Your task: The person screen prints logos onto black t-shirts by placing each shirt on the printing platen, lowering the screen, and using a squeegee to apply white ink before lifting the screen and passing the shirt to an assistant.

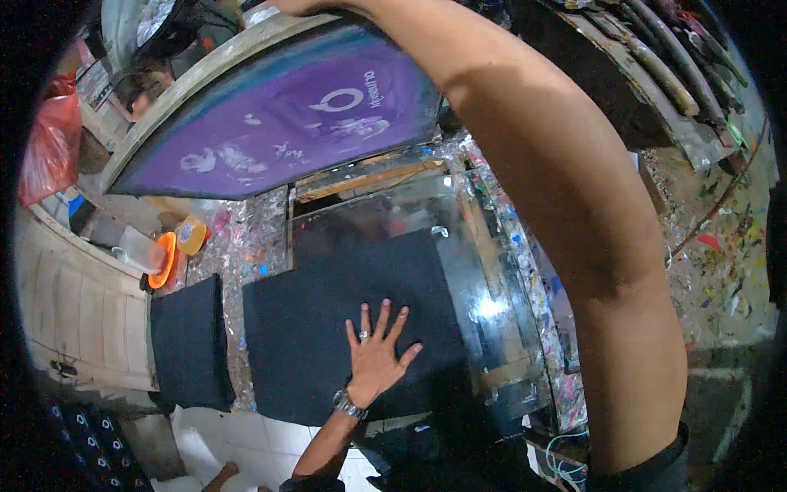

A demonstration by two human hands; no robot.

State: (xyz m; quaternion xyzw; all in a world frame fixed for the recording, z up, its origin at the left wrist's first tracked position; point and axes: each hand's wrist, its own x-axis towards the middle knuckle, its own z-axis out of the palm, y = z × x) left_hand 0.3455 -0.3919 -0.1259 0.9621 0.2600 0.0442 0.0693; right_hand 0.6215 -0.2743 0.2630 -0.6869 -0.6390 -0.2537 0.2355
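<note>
My left hand (pixel 377 354) lies flat with spread fingers on a dark fabric piece (pixel 328 320) laid over a shiny glass-topped printing board (pixel 484 279). A ring and a wristwatch are on that hand and wrist. My right arm reaches up across the right of the picture, and my right hand (pixel 299 6) grips the top edge of a wooden-framed printing screen (pixel 270 123) with a purple mesh, which is lifted and tilted up above the board. Only part of that hand shows at the upper edge.
A second dark fabric stack (pixel 190 343) lies to the left of the board. An orange lid (pixel 166 256) and a yellow container (pixel 193 235) stand at the left on the paint-spattered table (pixel 246 238). A red plastic bag (pixel 49 139) hangs far left. Wooden slats (pixel 664 74) lie at the upper right.
</note>
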